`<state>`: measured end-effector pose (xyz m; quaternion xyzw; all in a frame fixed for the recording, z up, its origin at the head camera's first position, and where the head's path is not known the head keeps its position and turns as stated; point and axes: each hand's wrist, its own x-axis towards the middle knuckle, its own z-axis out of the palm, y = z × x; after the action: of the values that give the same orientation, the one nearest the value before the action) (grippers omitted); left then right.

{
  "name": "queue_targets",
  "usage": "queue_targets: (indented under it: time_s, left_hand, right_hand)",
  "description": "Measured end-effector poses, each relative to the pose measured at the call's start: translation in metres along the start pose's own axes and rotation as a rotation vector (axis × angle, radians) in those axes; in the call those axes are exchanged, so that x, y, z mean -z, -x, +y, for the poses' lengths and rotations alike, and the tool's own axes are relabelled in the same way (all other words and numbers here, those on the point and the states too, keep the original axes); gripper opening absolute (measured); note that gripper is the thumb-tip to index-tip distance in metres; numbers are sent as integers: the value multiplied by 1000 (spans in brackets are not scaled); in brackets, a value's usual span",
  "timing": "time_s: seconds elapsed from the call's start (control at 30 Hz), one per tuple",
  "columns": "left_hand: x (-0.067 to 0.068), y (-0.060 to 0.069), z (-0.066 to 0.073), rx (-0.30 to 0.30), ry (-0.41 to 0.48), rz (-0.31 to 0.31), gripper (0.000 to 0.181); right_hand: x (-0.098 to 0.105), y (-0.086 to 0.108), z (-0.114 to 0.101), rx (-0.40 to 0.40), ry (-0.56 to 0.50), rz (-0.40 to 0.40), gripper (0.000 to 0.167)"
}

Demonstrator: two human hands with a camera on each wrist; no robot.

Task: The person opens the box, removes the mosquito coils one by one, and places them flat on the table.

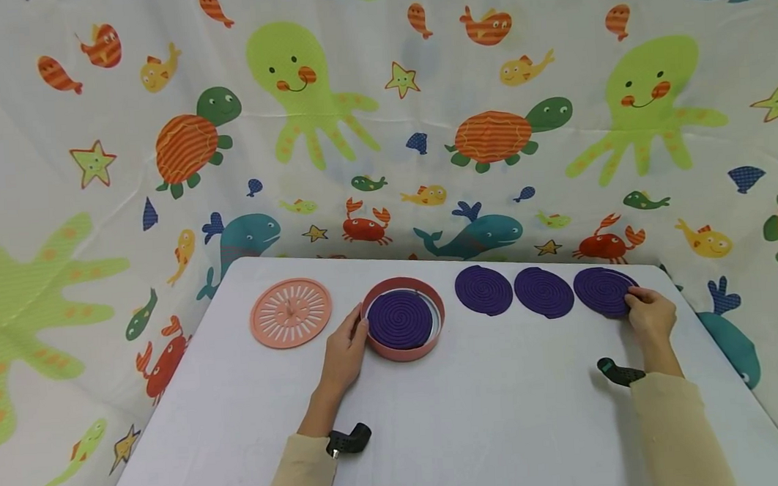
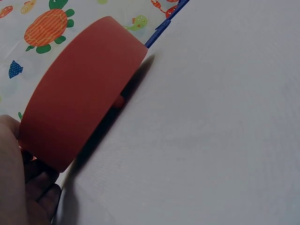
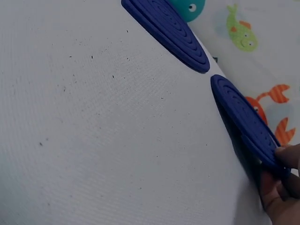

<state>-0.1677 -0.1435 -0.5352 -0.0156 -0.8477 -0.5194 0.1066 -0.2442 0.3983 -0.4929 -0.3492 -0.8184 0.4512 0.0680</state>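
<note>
My left hand (image 1: 344, 346) grips the left edge of a round, shallow, pinkish-red mosquito coil holder (image 1: 406, 356), thumb at the rim and fingers curled low on its side. Inside the holder lies a purple mosquito coil (image 1: 400, 320). In the left wrist view the holder's outer wall (image 2: 84, 93) hides what it contains. At the right, my right hand (image 1: 653, 316) pinches the near right edge of another purple mosquito coil (image 1: 603, 290). The right wrist view shows thumb and fingers on this coil (image 3: 243, 119), with a shadow under its near edge.
Two more purple coils, a middle one (image 1: 543, 292) and a left one (image 1: 484, 290), lie in a row along the back of the white table (image 1: 490, 414). A slotted pink round lid (image 1: 291, 313) lies left of the holder. Behind hangs a sea-animal print curtain (image 1: 420, 87).
</note>
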Motion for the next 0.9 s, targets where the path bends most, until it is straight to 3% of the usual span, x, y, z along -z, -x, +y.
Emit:
queue_targets:
  time_s: [0.37, 0.9]
  left_hand:
    - [0, 1, 1, -15, -14, 10, 51]
    - [1, 2, 4, -9, -6, 11, 51]
  right_hand:
    - [-1, 1, 4, 77, 120, 39, 42]
    - [-1, 4, 7, 173, 244, 5, 43]
